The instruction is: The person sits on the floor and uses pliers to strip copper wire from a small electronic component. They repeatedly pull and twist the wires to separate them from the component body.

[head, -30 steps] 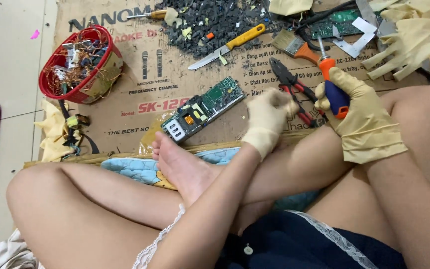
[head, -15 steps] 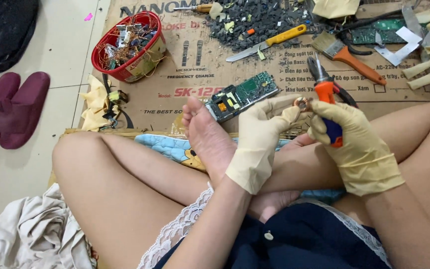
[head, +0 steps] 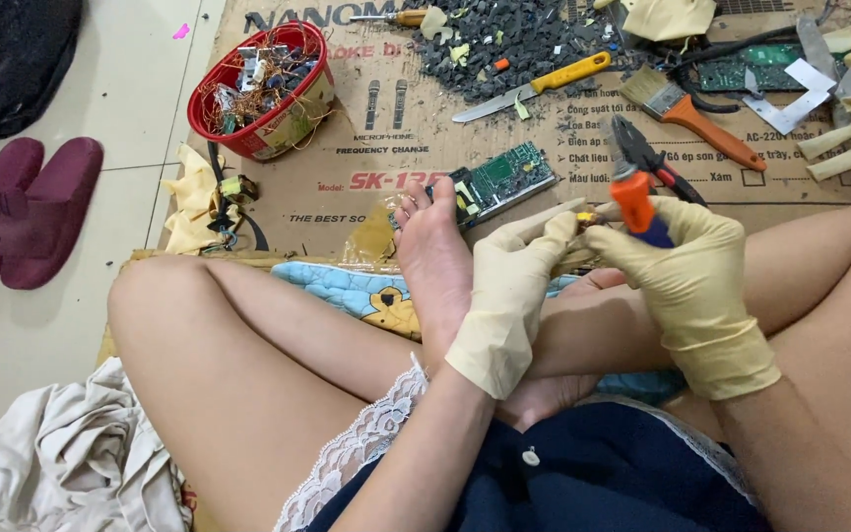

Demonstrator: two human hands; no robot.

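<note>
We see both hands in thin, matte, cream latex gloves. The left hand [head: 509, 286] has its fingertips pressed together, pinching a small yellow electronic component [head: 586, 216]; the part sits above the crossed legs, just in front of the cardboard edge. The right hand [head: 687, 281] has its fingers curled tightly around one pair of pliers with orange and blue plastic grips [head: 634, 192]; the dark metal nose points away from us, and the grips lie just beside the component.

On the flat brown corrugated cardboard sheet [head: 347, 187] we count:
- one green rectangular circuit board [head: 497, 179], touching the bare toes;
- one round red plastic bowl [head: 260, 89] filled with tangled copper wire and parts;
- one knife with a yellow handle [head: 534, 87];
- one flat paintbrush with an orange handle [head: 691, 113];
- one heap of dark grey chips [head: 514, 39].

Two maroon rubber slippers [head: 22, 212] lie on the tiled floor, well apart.
</note>
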